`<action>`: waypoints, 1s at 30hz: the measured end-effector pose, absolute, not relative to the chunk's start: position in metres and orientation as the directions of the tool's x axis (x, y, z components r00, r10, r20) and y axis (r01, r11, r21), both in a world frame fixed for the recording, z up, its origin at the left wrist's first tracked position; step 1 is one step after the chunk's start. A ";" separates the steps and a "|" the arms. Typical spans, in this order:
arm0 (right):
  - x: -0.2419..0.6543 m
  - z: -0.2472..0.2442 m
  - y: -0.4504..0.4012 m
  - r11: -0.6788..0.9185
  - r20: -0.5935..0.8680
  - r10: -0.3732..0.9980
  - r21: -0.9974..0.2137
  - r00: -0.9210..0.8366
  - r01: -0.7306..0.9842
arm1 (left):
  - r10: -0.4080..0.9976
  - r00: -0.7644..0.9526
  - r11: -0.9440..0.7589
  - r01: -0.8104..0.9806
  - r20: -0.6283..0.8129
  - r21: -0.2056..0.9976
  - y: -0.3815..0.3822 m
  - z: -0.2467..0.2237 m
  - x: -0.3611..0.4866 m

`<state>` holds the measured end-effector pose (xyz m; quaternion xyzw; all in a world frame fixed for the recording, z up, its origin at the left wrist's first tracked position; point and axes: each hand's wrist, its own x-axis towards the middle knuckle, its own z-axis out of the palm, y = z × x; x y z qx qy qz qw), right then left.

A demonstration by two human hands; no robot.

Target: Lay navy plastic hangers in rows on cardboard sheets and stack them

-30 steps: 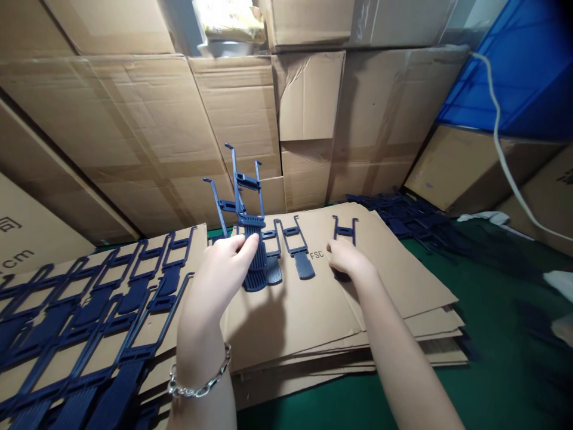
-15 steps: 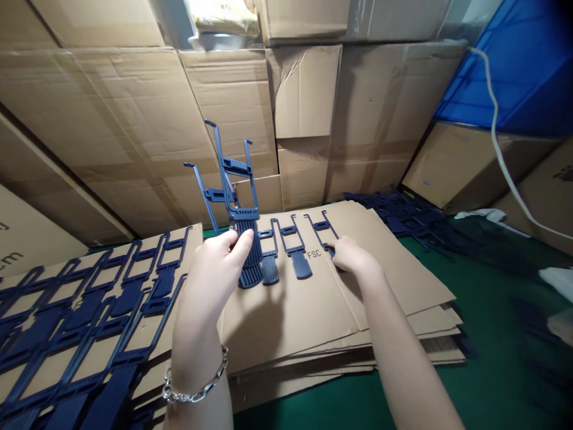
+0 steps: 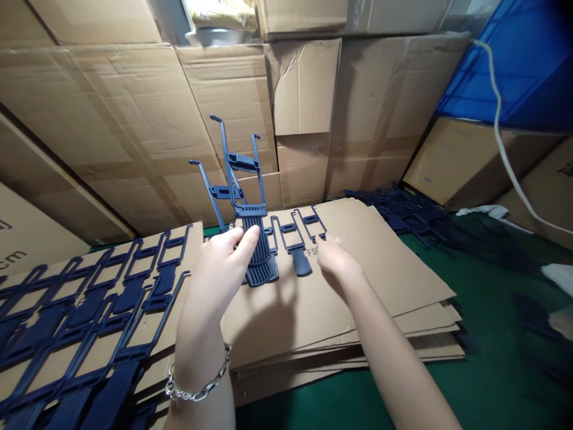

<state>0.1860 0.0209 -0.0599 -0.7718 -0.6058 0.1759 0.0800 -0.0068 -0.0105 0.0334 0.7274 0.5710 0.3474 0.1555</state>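
Observation:
My left hand [image 3: 219,263] grips a small bunch of dark blue plastic brackets [image 3: 260,263], thumb across the ribbed plates. Their hooked arms point upward, and the bunch is tilted above the cardboard. My right hand [image 3: 336,258] has its fingers closed on the lower end of another bracket [image 3: 310,220], whose ribbed plate is hidden by the hand. That one lies flat or nearly so on the cardboard sheets [image 3: 380,269]. Just left of it a similar bracket [image 3: 301,261] lies flat, and one more is partly covered by the held bunch.
On the left, more cardboard carries rows of the same brackets [image 3: 125,298]. A loose heap of them [image 3: 398,212] lies at the back right on the green surface [image 3: 483,322]. Stacked cartons [image 3: 215,107] form a wall behind. A blue crate [image 3: 514,77] and white cable [image 3: 496,113] are at right.
My right hand has moved left with its bracket, closer to the one lying beside it. My left hand and its bunch have shifted slightly right.

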 end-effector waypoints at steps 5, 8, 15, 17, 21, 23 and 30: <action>0.183 -0.054 0.017 -0.257 -0.182 0.962 -0.348 0.204 0.901 | 0.948 0.125 -0.291 0.712 0.292 0.639 -0.011 0.033 -0.005; 0.182 -0.053 0.015 -0.253 -0.177 0.964 -0.353 0.201 0.901 | 0.952 0.120 -0.277 0.723 0.280 0.632 -0.011 0.033 -0.005; 0.182 -0.053 0.016 -0.228 -0.122 0.973 -0.368 0.196 0.902 | 0.953 0.130 -0.281 0.723 0.275 0.631 -0.009 0.030 -0.003; 0.182 -0.049 0.017 -0.158 -0.027 0.987 -0.417 0.161 0.895 | 0.952 0.140 -0.286 0.721 0.272 0.631 -0.008 0.030 -0.002; 0.177 -0.032 0.016 0.216 0.266 0.964 -0.767 -0.007 0.604 | 0.940 0.193 -0.331 0.718 0.282 0.613 -0.005 0.028 0.000; 0.171 -0.023 0.012 0.293 0.280 0.956 -0.910 -0.087 0.293 | 0.935 0.226 -0.351 0.706 0.274 0.615 -0.003 0.025 0.001; 0.157 -0.012 0.003 0.186 0.211 0.973 -0.957 -0.095 -0.221 | 0.855 0.406 -0.517 0.717 0.323 0.467 -0.001 0.018 0.009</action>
